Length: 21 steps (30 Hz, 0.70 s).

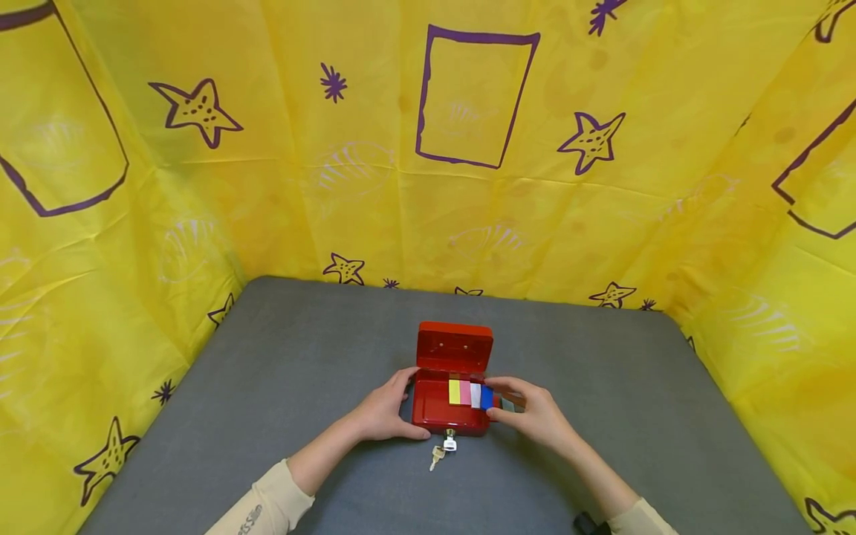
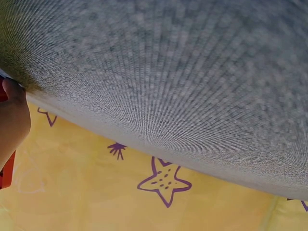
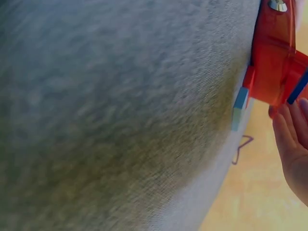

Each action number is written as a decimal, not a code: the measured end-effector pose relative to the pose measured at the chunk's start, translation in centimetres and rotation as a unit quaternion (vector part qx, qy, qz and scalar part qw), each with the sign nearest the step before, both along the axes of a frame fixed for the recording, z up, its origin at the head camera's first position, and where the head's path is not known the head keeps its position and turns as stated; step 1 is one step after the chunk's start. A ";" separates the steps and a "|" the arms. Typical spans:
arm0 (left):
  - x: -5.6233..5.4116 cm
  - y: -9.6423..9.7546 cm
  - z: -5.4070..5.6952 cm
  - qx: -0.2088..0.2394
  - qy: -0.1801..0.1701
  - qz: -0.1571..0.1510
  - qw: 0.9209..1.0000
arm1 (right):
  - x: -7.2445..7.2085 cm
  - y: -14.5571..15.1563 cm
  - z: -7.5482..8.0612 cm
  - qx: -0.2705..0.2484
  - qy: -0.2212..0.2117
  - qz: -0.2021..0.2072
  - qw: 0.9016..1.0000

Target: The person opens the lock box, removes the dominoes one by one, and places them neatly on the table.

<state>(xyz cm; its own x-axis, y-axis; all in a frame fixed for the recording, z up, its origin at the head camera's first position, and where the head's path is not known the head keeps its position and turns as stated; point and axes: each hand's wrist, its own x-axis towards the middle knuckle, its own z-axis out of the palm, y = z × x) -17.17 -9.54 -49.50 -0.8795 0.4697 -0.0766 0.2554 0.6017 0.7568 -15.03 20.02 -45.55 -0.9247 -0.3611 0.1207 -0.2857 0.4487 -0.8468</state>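
Observation:
A red metal cash box point(image 1: 431, 397) stands on the grey table with its lid point(image 1: 455, 348) raised. My left hand point(image 1: 384, 409) holds the box's left side, thumb at the front corner and fingers toward the back. A yellow block point(image 1: 455, 391), a pink block point(image 1: 465, 392) and a white block point(image 1: 475, 395) form a row over the box's right half. At the right end of that row my right hand point(image 1: 535, 412) pinches a blue block point(image 1: 487, 396) between thumb and fingers. The right wrist view shows the blue block point(image 3: 298, 86) as a thin slab at the fingertips.
A teal block point(image 3: 239, 108) and a red block point(image 3: 248, 82) lie on the table against the box's right side, partly behind my right hand in the head view. A key point(image 1: 450, 444) sits in the front lock, another key point(image 1: 438, 455) hanging beside it. Yellow patterned cloth point(image 1: 374, 208) surrounds the table.

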 end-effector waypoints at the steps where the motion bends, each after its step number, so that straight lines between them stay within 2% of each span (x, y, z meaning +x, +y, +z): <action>1: 0.0 0.0 0.0 0.000 -0.001 0.000 1.000 | 0.0 0.1 -0.1 0.003 0.001 -0.001 1.000; 4: 0.0 0.0 0.0 -0.001 -0.003 -0.001 1.000 | 0.0 0.6 -0.4 0.016 -0.003 -0.011 1.000; 7: 0.0 0.0 0.0 -0.003 -0.007 0.000 1.000 | -0.6 1.7 -1.9 0.027 -0.007 -0.016 0.999; 13: -0.1 0.0 -0.1 -0.002 -0.008 0.002 1.000 | -0.7 2.9 -2.5 0.048 -0.005 -0.024 0.999; 21: -0.1 0.0 -0.2 -0.002 -0.010 0.003 1.000 | -0.6 4.2 -2.7 0.047 -0.018 -0.038 0.998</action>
<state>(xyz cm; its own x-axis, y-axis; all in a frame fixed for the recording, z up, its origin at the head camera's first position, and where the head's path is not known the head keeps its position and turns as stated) -17.27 -9.50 -49.66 -0.8806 0.4640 -0.0962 0.2368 0.6067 0.7589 -15.64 24.18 -48.24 -0.9528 -0.2985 0.0549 -0.2178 0.5464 -0.8087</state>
